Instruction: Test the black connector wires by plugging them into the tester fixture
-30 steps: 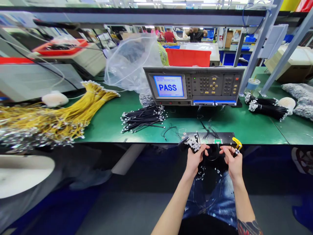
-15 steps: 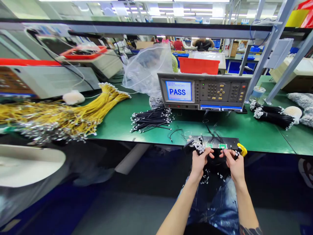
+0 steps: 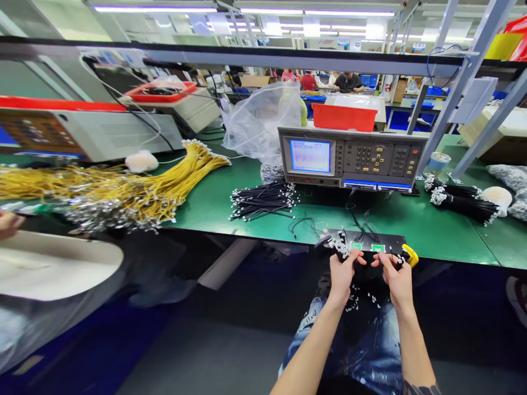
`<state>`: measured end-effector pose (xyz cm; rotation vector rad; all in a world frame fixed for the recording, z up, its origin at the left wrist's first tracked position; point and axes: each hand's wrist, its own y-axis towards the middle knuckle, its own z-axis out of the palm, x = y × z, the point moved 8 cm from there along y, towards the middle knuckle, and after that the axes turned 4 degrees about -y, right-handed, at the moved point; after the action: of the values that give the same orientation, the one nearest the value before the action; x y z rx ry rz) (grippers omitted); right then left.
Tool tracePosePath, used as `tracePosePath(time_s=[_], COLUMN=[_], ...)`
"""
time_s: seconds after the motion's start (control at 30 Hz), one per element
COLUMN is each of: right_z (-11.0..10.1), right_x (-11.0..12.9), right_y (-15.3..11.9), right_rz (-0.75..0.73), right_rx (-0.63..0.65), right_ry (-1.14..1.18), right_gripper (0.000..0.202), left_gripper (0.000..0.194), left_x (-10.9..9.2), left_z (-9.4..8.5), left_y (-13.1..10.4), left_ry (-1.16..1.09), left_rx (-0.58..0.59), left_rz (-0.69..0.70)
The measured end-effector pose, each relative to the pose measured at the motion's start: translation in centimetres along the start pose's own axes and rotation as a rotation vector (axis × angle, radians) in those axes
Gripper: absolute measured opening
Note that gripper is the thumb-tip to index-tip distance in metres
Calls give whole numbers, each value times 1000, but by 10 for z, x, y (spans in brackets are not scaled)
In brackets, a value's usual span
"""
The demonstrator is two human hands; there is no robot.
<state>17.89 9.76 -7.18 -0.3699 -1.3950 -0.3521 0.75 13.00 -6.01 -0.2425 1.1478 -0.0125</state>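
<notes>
bold "pass" now faint on screen (image 3: 310,156), left hand (image 3: 342,276) and right hand (image 3: 397,280) around white-tipped black cables (image 3: 342,247)

Both forearms are stretched forward, the left hand (image 3: 343,274) and right hand (image 3: 397,280) held slightly apart, fingers curled inward.

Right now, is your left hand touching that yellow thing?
Apart. The head view shows the left hand away from the yellow thing, with the right hand between them.
</notes>
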Motion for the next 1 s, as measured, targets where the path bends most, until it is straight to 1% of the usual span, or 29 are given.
tracePosePath(time_s=[0.07,0.17,0.23,0.3,0.37,0.47,0.53,0.6,0.67,0.73,0.9,1.0], right_z=[4,13,18,19,12,-13,-29,-37,-39,-32,3,13], right_x=[-3,-7,-5,1,12,32,39,41,42,43,40,45], right_y=[3,6,3,-4,-13,-24,-28,-28,-27,-27,-32,-33], right_rz=[26,75,97,95,66,-19,-29,-22,-42,-73,-76,-117], right_rx=[28,107,180,237,252,174,135,113,90,97,276,337], right_ry=[7,5,16,57,133,255,288,287,259,201,11,-132], right_gripper=[53,59,60,58,54,48,43,42,42,40,32,29], left_gripper=[39,42,42,42,43,47,48,47,47,47,51,53], left_x=[0,-1,-3,-3,-4,-9,-10,-9,-8,-7,-1,4], left_z=[0,-1,1,3,-1,-15,-22,-22,-19,-12,3,7], left_y=[2,1,-2,-9,-17,-25,-31,-37,-45,-51,-64,-68], left_ry=[25,33,37,56,79,92,93,96,100,105,146,156], left_rx=[23,70,152,264,337,348,375,431,496,552,656,682], left_rz=[-31,-55,-72,-117,-159,-180,-210,-256,-303,-339,-410,-438])
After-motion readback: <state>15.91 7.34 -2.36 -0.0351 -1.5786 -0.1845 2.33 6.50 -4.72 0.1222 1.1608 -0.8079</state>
